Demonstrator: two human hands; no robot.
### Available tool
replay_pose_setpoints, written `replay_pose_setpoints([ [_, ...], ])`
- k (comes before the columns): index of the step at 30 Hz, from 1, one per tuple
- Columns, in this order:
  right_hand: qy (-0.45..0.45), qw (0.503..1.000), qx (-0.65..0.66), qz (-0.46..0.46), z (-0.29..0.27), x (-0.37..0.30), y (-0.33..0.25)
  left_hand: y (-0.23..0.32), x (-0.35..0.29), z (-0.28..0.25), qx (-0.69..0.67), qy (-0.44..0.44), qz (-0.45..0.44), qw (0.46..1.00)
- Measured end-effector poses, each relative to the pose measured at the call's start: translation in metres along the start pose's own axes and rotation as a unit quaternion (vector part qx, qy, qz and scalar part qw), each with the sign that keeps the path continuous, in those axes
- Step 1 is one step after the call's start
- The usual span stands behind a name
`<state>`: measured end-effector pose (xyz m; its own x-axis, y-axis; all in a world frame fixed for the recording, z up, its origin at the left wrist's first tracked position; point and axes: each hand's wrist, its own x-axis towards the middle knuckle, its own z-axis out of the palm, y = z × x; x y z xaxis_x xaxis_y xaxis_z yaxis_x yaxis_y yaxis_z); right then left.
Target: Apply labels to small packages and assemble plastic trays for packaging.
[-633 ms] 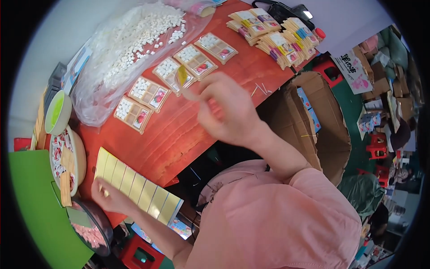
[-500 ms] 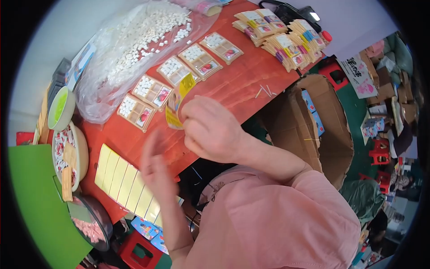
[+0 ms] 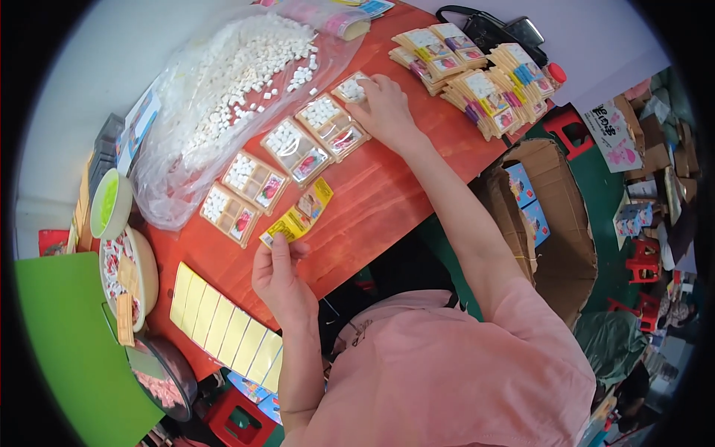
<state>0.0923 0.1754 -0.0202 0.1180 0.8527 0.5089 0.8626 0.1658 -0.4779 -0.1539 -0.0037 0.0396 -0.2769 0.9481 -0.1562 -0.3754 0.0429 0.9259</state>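
My left hand (image 3: pixel 284 279) pinches the near end of a yellow printed label strip (image 3: pixel 304 211) between thumb and fingers, above the table. Farther right, my right hand (image 3: pixel 383 110) closes over the rightmost small tray (image 3: pixel 350 87), hiding much of it. Several such tan compartment trays stand in a slanting row. One tray (image 3: pixel 320 112) beside my right hand holds white cubes in one section and a red-patterned piece in another. Just left of it, another tray (image 3: pixel 286 141) has a shiny clear cover. Two more trays (image 3: pixel 229 214) lie at the row's left end.
A clear plastic bag (image 3: pixel 167 164) of white cubes spreads behind the row. Filled trays (image 3: pixel 447 56) are piled far right, near a black bag (image 3: pixel 488 26). Yellow label sheets (image 3: pixel 223 316) lie front left, by a basin (image 3: pixel 149 276) and green bowl (image 3: pixel 112 203). A carton (image 3: pixel 566 238) stands right.
My right hand has moved away to the far right tray. The yellow label strip is now in my left hand, which has come forward. A tray in the row now shows a clear cover.
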Motion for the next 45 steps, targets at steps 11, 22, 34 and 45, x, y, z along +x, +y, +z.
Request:
replay_pose_setpoints([
  [11, -0.087, 0.985, -0.146, -0.005, -0.01, -0.029, 0.021, -0.015, -0.018, 0.022, -0.004, -0.047, -0.095, 0.994],
  [22, -0.096, 0.987, -0.129, 0.028, -0.055, -0.136, -0.03, 0.009, -0.025, 0.028, -0.097, -0.084, -0.034, 0.991],
  [34, -0.148, 0.768, 0.587, 0.209, -0.133, -0.149, -0.06, 0.006, -0.043, 0.029, -0.145, -0.147, -0.13, 0.97],
  [45, -0.145, 0.813, 0.451, 0.338, -0.172, -0.184, -0.03, -0.05, -0.065, 0.033, -0.002, -0.116, -0.282, 0.952],
])
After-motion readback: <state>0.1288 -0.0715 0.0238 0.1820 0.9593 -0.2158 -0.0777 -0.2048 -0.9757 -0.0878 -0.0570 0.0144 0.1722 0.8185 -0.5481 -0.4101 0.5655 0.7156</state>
